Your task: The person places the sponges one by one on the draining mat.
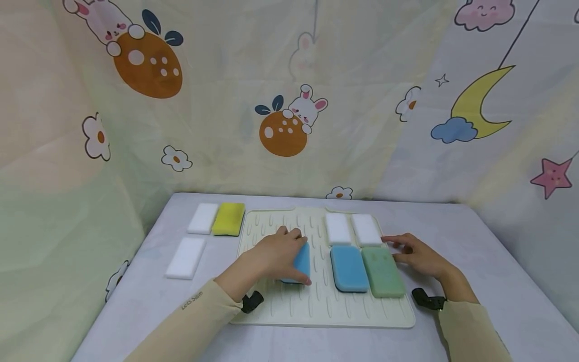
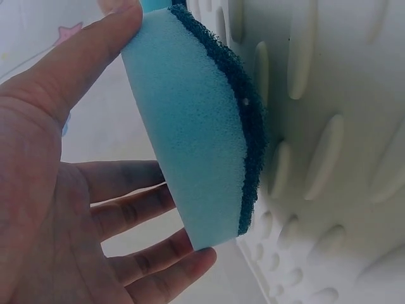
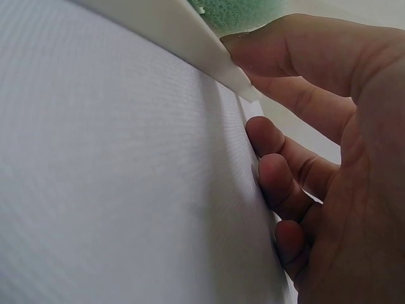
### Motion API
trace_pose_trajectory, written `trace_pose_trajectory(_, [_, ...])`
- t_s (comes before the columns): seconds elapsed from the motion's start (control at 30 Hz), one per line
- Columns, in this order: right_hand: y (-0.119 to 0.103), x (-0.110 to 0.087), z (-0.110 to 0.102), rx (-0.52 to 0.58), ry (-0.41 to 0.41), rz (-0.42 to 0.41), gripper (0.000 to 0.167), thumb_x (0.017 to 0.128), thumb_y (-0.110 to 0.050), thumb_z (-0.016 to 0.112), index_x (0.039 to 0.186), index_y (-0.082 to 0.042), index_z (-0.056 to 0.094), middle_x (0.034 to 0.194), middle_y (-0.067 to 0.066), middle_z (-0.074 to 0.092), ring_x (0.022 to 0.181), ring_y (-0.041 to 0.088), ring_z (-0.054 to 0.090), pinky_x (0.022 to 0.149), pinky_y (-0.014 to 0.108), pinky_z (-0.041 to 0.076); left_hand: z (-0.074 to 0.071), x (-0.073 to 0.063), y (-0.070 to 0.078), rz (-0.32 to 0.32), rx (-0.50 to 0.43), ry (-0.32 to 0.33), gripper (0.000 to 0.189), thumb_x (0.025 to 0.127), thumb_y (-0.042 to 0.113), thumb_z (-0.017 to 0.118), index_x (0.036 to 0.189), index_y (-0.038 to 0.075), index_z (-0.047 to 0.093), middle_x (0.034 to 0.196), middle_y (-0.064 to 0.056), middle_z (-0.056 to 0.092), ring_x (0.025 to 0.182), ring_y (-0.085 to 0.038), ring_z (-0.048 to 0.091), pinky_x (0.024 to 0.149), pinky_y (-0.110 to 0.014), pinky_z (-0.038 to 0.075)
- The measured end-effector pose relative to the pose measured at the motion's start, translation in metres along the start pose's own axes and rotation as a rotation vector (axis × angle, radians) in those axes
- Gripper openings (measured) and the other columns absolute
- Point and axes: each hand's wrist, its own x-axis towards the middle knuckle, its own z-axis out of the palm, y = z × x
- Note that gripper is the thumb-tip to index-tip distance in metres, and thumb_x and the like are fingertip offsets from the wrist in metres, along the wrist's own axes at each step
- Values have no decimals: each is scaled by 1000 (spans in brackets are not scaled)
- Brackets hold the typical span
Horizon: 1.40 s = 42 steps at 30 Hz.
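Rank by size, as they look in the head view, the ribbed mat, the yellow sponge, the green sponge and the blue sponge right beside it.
1. Ribbed mat
2. Green sponge and adjacent blue sponge: too alike to rank
3. Yellow sponge, though it lies farther back

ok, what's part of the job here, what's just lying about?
Likely in the job:
left hand
held blue sponge
mat
right hand, at its edge
other blue sponge
green sponge
on-mat white pads

Likely lying about:
yellow sponge
off-mat white pads
backdrop
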Motion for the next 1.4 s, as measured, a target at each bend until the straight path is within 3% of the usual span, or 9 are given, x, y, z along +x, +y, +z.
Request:
trace_pose_trajectory(0.7, [4,1,1,-7,-3,3,51,95,-19,71,145,-17,62,125,14,54,96,23,46,75,28,43,8,3,9,-5,49,-15,102,76,78,74,152,13,52,145,-3,53,123,-27,52,85,-34,58])
trace_pose_trajectory(1.03, [7,1,0,-13,5,-5,50,95,-19,72,145,-18,62,124,13,54,96,23,46,75,28,43,11,4,10,-4,85,-16,106,77,81,71,155,13,48,148,-3,52,126,-29,52,91,-34,58])
trace_pose_trajectory(1.4, [4,1,-1,-9,-2,1,51,94,-18,71,144,-18,62,126,14,54,97,24,47,77,29,44,3,1,5,-28,61,-39,115,75,86,67,160,14,40,157,-5,46,137,-33,49,103,-39,54])
